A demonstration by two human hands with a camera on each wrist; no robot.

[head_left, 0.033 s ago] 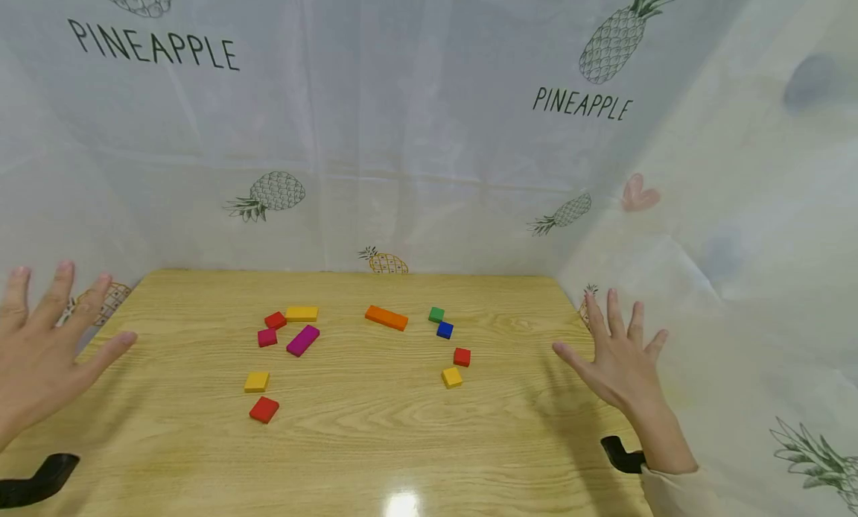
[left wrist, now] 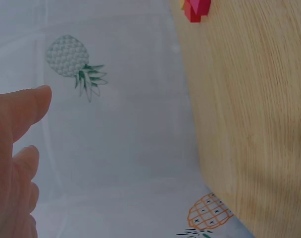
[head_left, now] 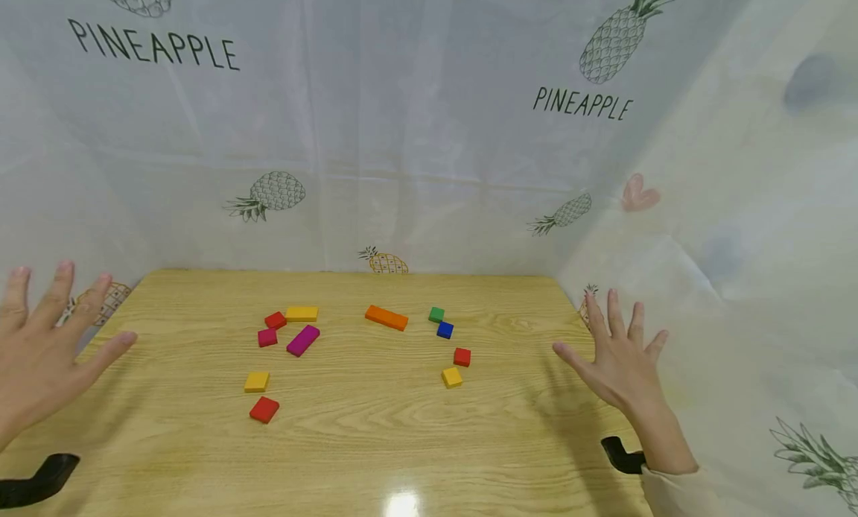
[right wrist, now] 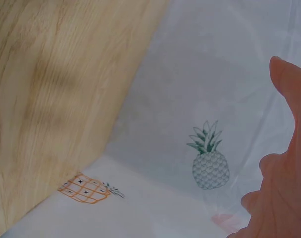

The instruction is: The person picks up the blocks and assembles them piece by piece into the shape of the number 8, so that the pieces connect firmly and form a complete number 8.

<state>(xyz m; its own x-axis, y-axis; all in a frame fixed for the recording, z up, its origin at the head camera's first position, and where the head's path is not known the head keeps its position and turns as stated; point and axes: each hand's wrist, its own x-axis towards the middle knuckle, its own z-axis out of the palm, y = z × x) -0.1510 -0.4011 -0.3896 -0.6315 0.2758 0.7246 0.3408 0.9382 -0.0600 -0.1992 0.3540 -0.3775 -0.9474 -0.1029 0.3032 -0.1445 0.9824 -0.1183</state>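
My left hand (head_left: 47, 346) hovers over the table's left side with fingers spread, holding nothing. Over the right edge, my right hand (head_left: 620, 357) is raised the same way, its fingers apart and touching nothing. Small blocks lie scattered between them. Toward the left are a red block (head_left: 275, 320), a pink block (head_left: 267, 337), a long yellow block (head_left: 302, 314), a purple block (head_left: 303, 340), a yellow square block (head_left: 257, 382) and a larger red block (head_left: 264, 410). An orange bar (head_left: 386, 317) lies near the middle. Right of it are green (head_left: 436, 314), blue (head_left: 445, 330), red (head_left: 462, 357) and yellow (head_left: 452, 377) blocks.
The blocks lie on a light wooden table (head_left: 362, 442). A white curtain printed with pineapples (head_left: 415, 129) hangs behind it and along both sides. Black curved pieces (head_left: 40, 483) show below each hand, by the wrists.
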